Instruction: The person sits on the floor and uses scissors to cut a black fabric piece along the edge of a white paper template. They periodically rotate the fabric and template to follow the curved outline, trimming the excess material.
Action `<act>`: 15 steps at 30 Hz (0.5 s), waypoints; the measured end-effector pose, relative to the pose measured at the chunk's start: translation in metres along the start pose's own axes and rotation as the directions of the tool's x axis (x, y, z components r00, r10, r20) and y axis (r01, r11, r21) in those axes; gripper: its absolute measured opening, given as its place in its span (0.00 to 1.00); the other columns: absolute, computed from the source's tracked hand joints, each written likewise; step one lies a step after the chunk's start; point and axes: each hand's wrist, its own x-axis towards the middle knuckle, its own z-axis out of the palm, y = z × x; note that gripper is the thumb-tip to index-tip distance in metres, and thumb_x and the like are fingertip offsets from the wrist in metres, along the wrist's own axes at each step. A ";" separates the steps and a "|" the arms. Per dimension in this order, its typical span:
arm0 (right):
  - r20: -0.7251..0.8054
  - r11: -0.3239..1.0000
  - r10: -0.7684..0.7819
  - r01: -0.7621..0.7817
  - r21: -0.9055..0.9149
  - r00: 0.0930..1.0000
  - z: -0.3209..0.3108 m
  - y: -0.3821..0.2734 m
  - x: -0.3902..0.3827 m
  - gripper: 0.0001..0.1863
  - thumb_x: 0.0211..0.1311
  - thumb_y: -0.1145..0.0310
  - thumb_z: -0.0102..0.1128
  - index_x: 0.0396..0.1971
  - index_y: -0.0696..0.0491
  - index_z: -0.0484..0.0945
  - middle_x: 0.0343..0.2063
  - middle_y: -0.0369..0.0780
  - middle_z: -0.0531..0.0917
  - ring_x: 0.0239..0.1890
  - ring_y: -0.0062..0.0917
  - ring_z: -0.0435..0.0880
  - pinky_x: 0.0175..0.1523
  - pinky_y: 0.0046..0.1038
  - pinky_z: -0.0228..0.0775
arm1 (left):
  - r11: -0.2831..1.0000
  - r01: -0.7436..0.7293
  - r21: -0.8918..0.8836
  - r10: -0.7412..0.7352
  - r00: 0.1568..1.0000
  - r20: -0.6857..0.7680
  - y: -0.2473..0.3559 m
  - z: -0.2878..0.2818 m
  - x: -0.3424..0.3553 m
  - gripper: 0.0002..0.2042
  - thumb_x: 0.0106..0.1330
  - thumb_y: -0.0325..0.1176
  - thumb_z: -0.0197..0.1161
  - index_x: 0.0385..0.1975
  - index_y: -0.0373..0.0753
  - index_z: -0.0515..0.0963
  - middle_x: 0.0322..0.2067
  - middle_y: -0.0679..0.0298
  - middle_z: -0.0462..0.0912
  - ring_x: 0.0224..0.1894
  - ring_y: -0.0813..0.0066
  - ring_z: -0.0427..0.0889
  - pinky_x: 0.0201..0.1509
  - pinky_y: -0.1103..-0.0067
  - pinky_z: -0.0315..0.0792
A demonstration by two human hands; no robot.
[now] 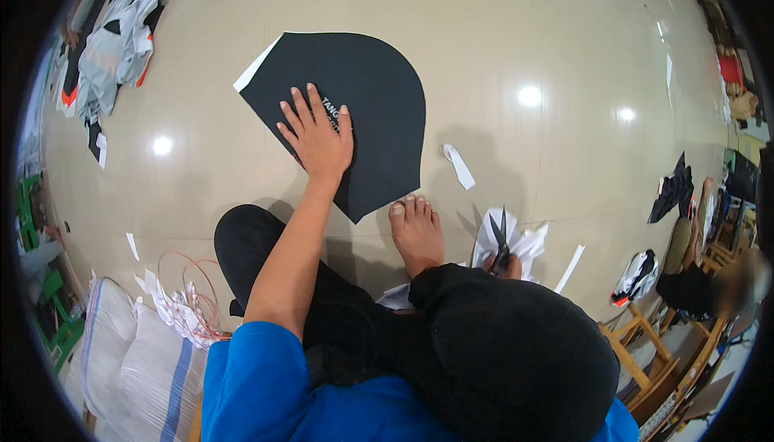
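Observation:
A black cut panel (379,103) with a rounded right side and pale lettering lies flat on the floor in front of me. White material (260,64) shows from under its upper left edge. My left hand (318,139) rests on the panel, palm down, fingers spread. Beside my right knee, my right hand (513,268) grips dark scissors (500,236), their blades parted and pointing away from me. The knee hides most of that hand. Behind the scissors lies crumpled white material (528,240). My bare foot (418,232) is just below the panel.
A white strip (459,166) lies right of the panel. Grey, black and orange fabric (121,43) is heaped at the far left. Stuffed white sacks (149,361) and a pinkish cord (189,268) sit at the near left. Wooden furniture (641,345) and another person (689,289) are at the right.

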 end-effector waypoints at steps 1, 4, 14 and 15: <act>0.028 0.999 -0.031 0.032 -0.036 0.999 0.002 0.002 -0.001 0.30 0.87 0.48 0.37 0.70 0.54 0.74 0.73 0.54 0.75 0.77 0.54 0.68 0.80 0.56 0.58 | 1.000 0.013 -0.018 -0.012 1.000 0.009 0.002 -0.001 0.002 0.39 0.81 0.55 0.55 0.85 0.38 0.57 0.85 0.44 0.52 0.86 0.32 0.44 0.85 0.38 0.38; -0.078 0.989 -0.087 0.076 -0.128 0.993 0.021 0.040 -0.004 0.26 0.81 0.52 0.46 0.65 0.55 0.76 0.66 0.52 0.76 0.71 0.51 0.71 0.74 0.52 0.61 | 0.996 -0.033 -0.085 0.035 0.999 0.017 0.028 -0.005 0.012 0.41 0.80 0.55 0.56 0.84 0.35 0.57 0.84 0.39 0.53 0.85 0.28 0.46 0.85 0.38 0.39; -0.727 0.950 0.093 0.158 0.270 0.680 -0.105 0.106 0.036 0.20 0.59 0.65 0.84 0.43 0.59 0.83 0.37 0.46 0.85 0.41 0.41 0.86 0.49 0.38 0.79 | 0.960 -0.245 -0.138 0.251 0.968 0.029 0.101 0.030 0.024 0.42 0.80 0.59 0.55 0.84 0.38 0.57 0.84 0.38 0.51 0.85 0.26 0.43 0.85 0.37 0.39; -0.729 0.944 0.054 0.202 0.259 0.683 -0.105 0.091 0.061 0.22 0.58 0.64 0.85 0.43 0.59 0.82 0.38 0.46 0.85 0.41 0.42 0.86 0.48 0.40 0.79 | 0.963 -0.247 -0.103 0.252 0.967 0.034 0.096 0.031 0.020 0.42 0.81 0.60 0.54 0.85 0.38 0.57 0.84 0.39 0.50 0.85 0.26 0.43 0.85 0.37 0.39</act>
